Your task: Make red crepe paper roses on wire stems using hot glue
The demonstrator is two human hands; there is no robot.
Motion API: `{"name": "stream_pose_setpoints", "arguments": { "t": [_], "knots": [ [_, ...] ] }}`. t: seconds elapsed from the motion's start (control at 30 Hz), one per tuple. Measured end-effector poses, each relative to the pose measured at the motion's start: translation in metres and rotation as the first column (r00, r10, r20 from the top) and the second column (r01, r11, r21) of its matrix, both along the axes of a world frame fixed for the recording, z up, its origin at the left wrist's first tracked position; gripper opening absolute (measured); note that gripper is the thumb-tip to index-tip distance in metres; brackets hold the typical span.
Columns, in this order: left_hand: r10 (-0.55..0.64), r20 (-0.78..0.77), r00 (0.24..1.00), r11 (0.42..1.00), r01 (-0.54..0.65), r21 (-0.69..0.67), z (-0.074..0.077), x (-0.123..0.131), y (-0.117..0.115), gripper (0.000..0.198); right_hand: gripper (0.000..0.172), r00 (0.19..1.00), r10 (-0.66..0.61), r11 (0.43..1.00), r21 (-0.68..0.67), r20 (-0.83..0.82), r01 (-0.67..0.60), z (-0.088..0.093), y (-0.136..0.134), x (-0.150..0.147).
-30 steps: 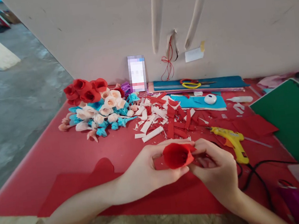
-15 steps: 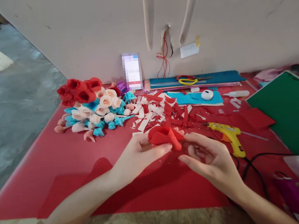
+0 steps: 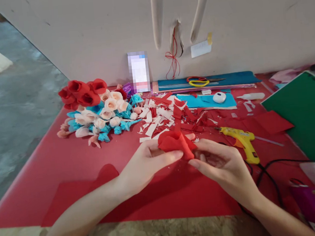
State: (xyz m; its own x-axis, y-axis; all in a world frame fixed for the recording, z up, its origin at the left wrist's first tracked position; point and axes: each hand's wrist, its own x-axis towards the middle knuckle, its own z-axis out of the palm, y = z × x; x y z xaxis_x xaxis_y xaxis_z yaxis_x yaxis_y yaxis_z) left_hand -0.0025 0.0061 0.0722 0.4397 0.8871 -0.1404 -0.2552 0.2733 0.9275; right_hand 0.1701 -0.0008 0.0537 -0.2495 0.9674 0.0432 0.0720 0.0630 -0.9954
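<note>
A grey concrete floor (image 3: 30, 97) is seen at the far left, and the work is laid out on a red-covered table (image 3: 48, 169) backed by a pale wall (image 3: 96, 34). On the table's left, a red sheet (image 3: 68, 201) is partly hidden under the left forearm, and beyond it a heap of crafted flowers (image 3: 101, 112) in red, blue and pale pink is piled.

Next comes the left hand (image 3: 140, 168), by which a red cupped piece (image 3: 173, 144) is gripped: the thumb is laid along its near side and fingers are set behind. The piece is held above the table, in front of the scattered scraps (image 3: 160, 117), with its opening tipped upward and a folded ridge at its right.

At that right edge the right hand (image 3: 223, 163) is placed, fingers curved, thumb and forefinger parted around the lower corner; whether the corner is pinched or only touched cannot be told.

As a judgement, the ridge is best steadied by the left thumb with light pressure, so that the rounded rim is not crushed, while the loose corner is guided by the right fingertips only. The edges are better lined up before being pressed flat. Farther right, a yellow glue gun (image 3: 241, 136) is rested near the right hand, and its nozzle should be kept clear of the fingers.
</note>
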Motion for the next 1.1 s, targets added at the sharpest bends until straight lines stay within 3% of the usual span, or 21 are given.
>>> {"name": "stream_pose_setpoints", "arguments": {
  "t": [0.3, 0.47, 0.6, 0.67, 0.77, 0.83, 0.9, 1.1],
  "knots": [
    [-0.038, -0.017, 0.999, 0.999, 0.038, -0.022, 0.0, -0.002, 0.001, 0.023, 0.007, 1.0, 0.001, 1.0, -0.021, -0.006, -0.001, 0.004, 0.001, 0.001],
    [-0.139, 0.021, 0.99, 0.978, 0.133, 0.163, 0.004, -0.014, 0.008, 0.056, 0.006, 0.998, 0.057, 0.988, -0.14, -0.014, -0.058, 0.013, 0.006, 0.011],
    [-0.086, 0.105, 0.991, 0.98, 0.065, 0.186, 0.004, -0.024, 0.02, 0.056, 0.01, 0.989, 0.139, 0.938, -0.314, -0.045, -0.146, 0.016, 0.011, 0.022],
    [-0.059, 0.1, 0.993, 0.985, 0.041, 0.168, 0.0, -0.027, 0.027, 0.044, 0.013, 0.978, 0.185, 0.892, -0.4, -0.098, -0.209, 0.017, 0.013, 0.026],
    [-0.059, -0.095, 0.994, 0.967, 0.081, 0.241, -0.01, -0.026, 0.033, 0.03, 0.014, 0.959, 0.234, 0.86, -0.427, -0.158, -0.279, 0.017, 0.015, 0.028],
    [-0.081, -0.318, 0.945, 0.94, 0.178, 0.289, -0.015, -0.025, 0.032, 0.03, 0.014, 0.953, 0.258, 0.856, -0.42, -0.158, -0.301, 0.017, 0.017, 0.028],
    [-0.076, -0.437, 0.896, 0.917, 0.235, 0.322, -0.019, -0.022, 0.027, 0.031, 0.014, 0.95, 0.281, 0.855, -0.415, -0.135, -0.312, 0.016, 0.019, 0.027],
    [0.048, -0.375, 0.926, 0.82, 0.177, 0.544, -0.02, -0.017, 0.014, 0.05, 0.009, 0.936, 0.338, 0.858, -0.375, -0.1, -0.35, 0.013, 0.021, 0.025]
  ]
}}
